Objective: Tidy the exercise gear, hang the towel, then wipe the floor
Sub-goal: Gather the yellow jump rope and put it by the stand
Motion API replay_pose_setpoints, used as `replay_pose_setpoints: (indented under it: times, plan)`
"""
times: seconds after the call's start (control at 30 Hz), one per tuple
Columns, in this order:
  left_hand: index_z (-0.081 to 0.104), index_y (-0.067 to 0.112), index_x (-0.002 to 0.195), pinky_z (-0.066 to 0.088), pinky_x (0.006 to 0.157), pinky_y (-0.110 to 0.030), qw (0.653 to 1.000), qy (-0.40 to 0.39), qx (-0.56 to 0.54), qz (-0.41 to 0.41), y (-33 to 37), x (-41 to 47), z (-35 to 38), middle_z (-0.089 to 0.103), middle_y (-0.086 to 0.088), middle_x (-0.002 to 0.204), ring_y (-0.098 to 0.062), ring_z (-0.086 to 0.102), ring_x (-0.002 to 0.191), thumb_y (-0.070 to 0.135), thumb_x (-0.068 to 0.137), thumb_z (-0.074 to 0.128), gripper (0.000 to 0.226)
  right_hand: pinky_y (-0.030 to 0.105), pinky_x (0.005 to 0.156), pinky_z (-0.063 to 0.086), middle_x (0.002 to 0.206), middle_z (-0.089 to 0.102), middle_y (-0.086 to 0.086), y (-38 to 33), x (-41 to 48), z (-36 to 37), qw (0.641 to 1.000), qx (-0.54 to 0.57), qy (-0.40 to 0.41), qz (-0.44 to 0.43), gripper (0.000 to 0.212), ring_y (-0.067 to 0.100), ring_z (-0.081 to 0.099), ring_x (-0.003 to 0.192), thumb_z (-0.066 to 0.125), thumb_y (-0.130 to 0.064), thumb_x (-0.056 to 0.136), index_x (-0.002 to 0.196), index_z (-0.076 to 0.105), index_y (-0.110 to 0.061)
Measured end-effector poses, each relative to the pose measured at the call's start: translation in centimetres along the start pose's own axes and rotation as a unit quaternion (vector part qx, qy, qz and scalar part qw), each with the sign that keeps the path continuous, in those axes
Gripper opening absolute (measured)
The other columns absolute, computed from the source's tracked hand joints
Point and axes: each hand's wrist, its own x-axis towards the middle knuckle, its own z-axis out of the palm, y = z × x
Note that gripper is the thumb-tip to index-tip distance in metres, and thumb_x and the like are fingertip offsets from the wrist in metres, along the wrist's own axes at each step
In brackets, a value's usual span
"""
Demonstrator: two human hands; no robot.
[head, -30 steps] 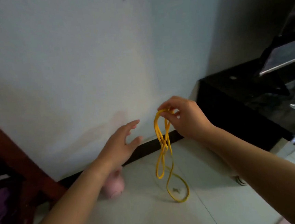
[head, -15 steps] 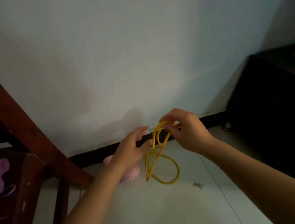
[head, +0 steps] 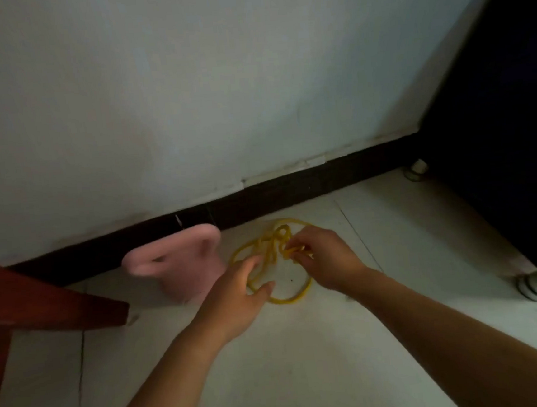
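Lowered to the floor, yellow band now pools between both hands; right hand pinches it, left hand open.

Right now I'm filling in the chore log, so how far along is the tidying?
Early on. Nothing looks finished: the pink handled item sits on the floor by the wall. In hand: the yellow band, its loops on the floor, right hand pinching strands, left hand touching them. Left: towel and wiping, neither in view.
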Motion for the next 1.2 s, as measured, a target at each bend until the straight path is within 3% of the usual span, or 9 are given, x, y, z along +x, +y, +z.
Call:
replay_pose_setpoints:
  times: [0.17, 0.3, 0.4, 0.53, 0.7, 0.9, 1.07, 1.2]
  plan:
    - [0.046, 0.024, 0.133, 0.033, 0.101, -0.021, 1.0, 0.001, 0.025, -0.017, -1.3, -0.3, 0.8, 0.049, 0.005, 0.134, -0.011, 0.045, 0.125, 0.033, 0.087, 0.061, 0.049, 0.016, 0.078, 0.04, 0.104, 0.063, -0.002, 1.5, -0.5, 2.0, 0.999, 0.026, -0.001, 0.042, 0.016, 0.009, 0.056, 0.088, 0.062, -0.019, 0.087, 0.101, 0.069, -0.019]
    - [0.046, 0.021, 0.133, 0.03, 0.092, -0.014, 0.999, 0.029, 0.028, -0.026, -1.0, 0.0, 0.5, 0.05, 0.003, 0.133, -0.01, 0.045, 0.124, 0.028, 0.088, 0.061, 0.048, 0.01, 0.073, 0.035, 0.103, 0.064, -0.002, 0.9, 0.0, 2.4, 0.998, 0.053, 0.017, 0.028, 0.016, 0.006, 0.054, 0.083, 0.063, -0.018, 0.086, 0.101, 0.069, -0.018]
    - [0.047, 0.021, 0.132, 0.029, 0.088, -0.011, 0.999, 0.038, 0.028, -0.025, -0.9, 0.0, 0.4, 0.051, 0.004, 0.132, -0.009, 0.046, 0.122, 0.028, 0.088, 0.061, 0.047, 0.013, 0.077, 0.039, 0.107, 0.065, -0.004, 1.0, 0.0, 2.5, 0.997, 0.058, 0.016, 0.042, 0.02, 0.008, 0.058, 0.087, 0.063, -0.02, 0.087, 0.107, 0.068, -0.02]
    - [0.045, 0.021, 0.134, 0.033, 0.096, -0.019, 0.999, 0.021, 0.03, -0.026, -0.9, -0.4, 0.8, 0.049, 0.002, 0.135, -0.011, 0.045, 0.124, 0.03, 0.088, 0.06, 0.049, 0.023, 0.085, 0.046, 0.116, 0.063, -0.007, 1.6, -0.7, 2.3, 0.996, 0.051, -0.003, 0.074, 0.029, 0.009, 0.059, 0.096, 0.064, -0.023, 0.086, 0.115, 0.064, -0.026]
    - [0.043, 0.023, 0.136, 0.031, 0.097, -0.017, 0.999, 0.005, 0.032, -0.009, 0.3, -0.1, 1.2, 0.047, 0.003, 0.138, -0.011, 0.042, 0.127, 0.029, 0.089, 0.059, 0.05, 0.023, 0.079, 0.046, 0.116, 0.061, -0.007, 2.2, -2.1, 1.6, 0.996, 0.05, 0.008, 0.072, 0.038, 0.008, 0.057, 0.09, 0.067, -0.026, 0.083, 0.12, 0.06, -0.029]
    - [0.043, 0.026, 0.135, 0.033, 0.1, -0.021, 1.0, -0.006, 0.018, 0.011, 2.4, -0.2, 1.8, 0.046, 0.002, 0.138, -0.01, 0.042, 0.128, 0.031, 0.088, 0.059, 0.05, 0.029, 0.085, 0.048, 0.117, 0.061, -0.008, 2.4, -5.0, -0.9, 0.999, 0.02, 0.005, 0.049, 0.038, 0.009, 0.058, 0.094, 0.067, -0.032, 0.084, 0.121, 0.059, -0.03]
    - [0.047, 0.022, 0.133, 0.03, 0.099, -0.016, 0.998, -0.018, 0.017, 0.06, 5.3, 0.0, 3.1, 0.049, 0.002, 0.136, -0.011, 0.044, 0.126, 0.025, 0.087, 0.062, 0.048, 0.029, 0.088, 0.048, 0.12, 0.059, -0.011, 3.0, -8.9, -4.5, 0.999, -0.01, 0.008, 0.052, 0.04, 0.006, 0.055, 0.1, 0.064, -0.035, 0.086, 0.124, 0.056, -0.03]
    - [0.048, 0.022, 0.131, 0.034, 0.1, -0.024, 0.995, -0.06, 0.016, 0.081, 8.0, 0.0, 5.4, 0.052, -0.002, 0.131, -0.014, 0.047, 0.123, 0.024, 0.086, 0.063, 0.048, 0.026, 0.088, 0.048, 0.123, 0.057, -0.012, 4.2, -12.5, -7.5, 0.996, -0.018, 0.039, 0.08, 0.039, 0.004, 0.054, 0.101, 0.061, -0.037, 0.087, 0.125, 0.055, -0.03]
